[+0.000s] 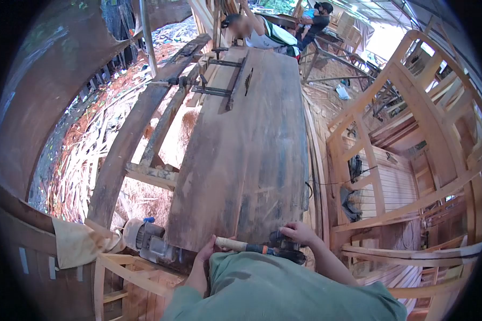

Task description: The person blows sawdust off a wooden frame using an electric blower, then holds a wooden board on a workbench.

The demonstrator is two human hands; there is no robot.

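Close against my front is a dark hand-held tool with a tan, wrapped-looking handle and an orange band; its exact kind is unclear. My left hand is closed at the tan end, its fingers partly hidden behind it. On the black upper part of the tool, my right hand is closed around what looks like a knob. Both hands are at the near end of a long, worn wooden table. A toothed saw blade sticks up through a slot near the table's far end.
Clamps hold a bar at the table's far left. A motor sits below the near left corner. Wooden frames stand on the right. A person leans at the far end; another person is behind.
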